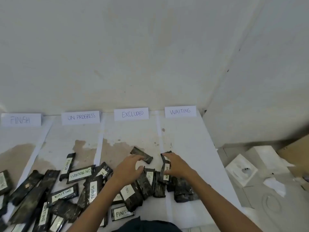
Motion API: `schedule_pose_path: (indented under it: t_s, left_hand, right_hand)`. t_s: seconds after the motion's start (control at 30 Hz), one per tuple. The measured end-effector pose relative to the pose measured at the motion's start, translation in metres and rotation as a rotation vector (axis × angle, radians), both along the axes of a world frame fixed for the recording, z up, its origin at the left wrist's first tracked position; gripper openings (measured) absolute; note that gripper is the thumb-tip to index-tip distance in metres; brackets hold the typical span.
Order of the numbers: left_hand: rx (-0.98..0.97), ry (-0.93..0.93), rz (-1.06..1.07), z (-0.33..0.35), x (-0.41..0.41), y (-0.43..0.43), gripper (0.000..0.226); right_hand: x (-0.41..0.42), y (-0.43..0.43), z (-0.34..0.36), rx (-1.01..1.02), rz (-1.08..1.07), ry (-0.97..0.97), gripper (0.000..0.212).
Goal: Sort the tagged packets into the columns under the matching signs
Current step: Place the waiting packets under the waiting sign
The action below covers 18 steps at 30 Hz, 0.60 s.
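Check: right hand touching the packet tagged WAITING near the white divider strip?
Touching. Head view shows the right hand with fingers wrapped over the WAITING packet, no gap.

From my feed I see two bare forearms, no sleeves, watch or rings on the left hand or right hand, and a dark garment at the bottom edge.

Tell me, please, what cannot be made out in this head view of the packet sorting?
- Packet under the right hand: the fingers cover most of its tag; the word is unreadable.
- Packet at the left hand fingertips: lies tag-down, so no word shows.
- Packet at the left edge: cut off by the frame, tag blurred.
- Tags low in the pile: overlapped by other packets.
- Either hand's grip: unclear.
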<state>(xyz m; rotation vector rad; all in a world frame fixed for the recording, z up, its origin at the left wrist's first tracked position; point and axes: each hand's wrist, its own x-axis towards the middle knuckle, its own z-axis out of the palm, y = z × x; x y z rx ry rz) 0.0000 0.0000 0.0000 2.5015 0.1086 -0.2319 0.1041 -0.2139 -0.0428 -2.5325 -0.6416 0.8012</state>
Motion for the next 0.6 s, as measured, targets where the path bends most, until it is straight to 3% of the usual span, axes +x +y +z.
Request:
schedule_pose_path:
  t_s: [0.13, 0.33, 0.5, 0.6]
  left_hand:
    - [-0.039, 0.056, 0.040, -0.012, -0.006, -0.001, 0.037]
    - [-0.118, 0.123, 0.055, -0.031, -0.004, -0.006, 0.033]
    - [-0.197, 0.190, 0.035, -0.042, 0.002, -0.017, 0.034]
    - [-0.270, 0.233, 0.064, -0.048, 0.009, -0.025, 0.032]
  right_hand:
    - [-0.012, 0.003, -0.021, -0.245, 0.088, -0.102, 0.102]
    - [-0.012, -0.003, -0.044, -0.310, 0.056, -0.104, 0.092]
    - [-0.005, -0.008, -0.043, -0.168, -0.045, 0.058, 0.075]
    - [0.000, -0.013, -0.037, 0.064, -0.223, 0.267, 0.048]
